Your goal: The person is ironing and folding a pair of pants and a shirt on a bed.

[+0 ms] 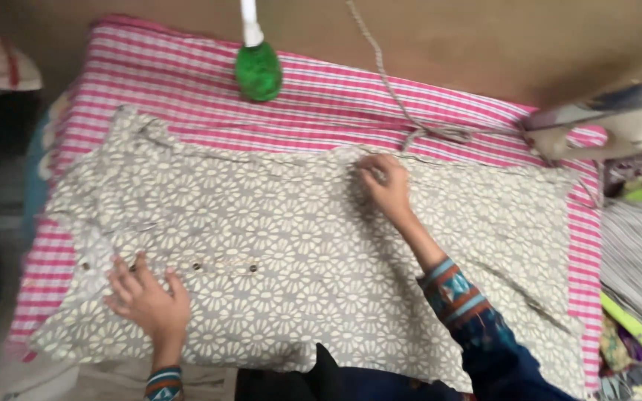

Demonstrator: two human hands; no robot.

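Pink striped cloth [440, 100] bears grey garment [299, 245]; left hand [146, 297] flat, right hand [388, 186] pinching it

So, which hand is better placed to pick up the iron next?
Probably the right hand. It rests on the grey floral garment near its far edge, closer to the iron at the right. The left hand lies flat by the buttons, far from it.

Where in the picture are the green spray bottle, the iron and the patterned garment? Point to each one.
green spray bottle [258, 70], head view, on its round green body.
iron [618, 130], head view, on its pale body at the right edge.
patterned garment [299, 245], head view, on the flat middle of the cloth.
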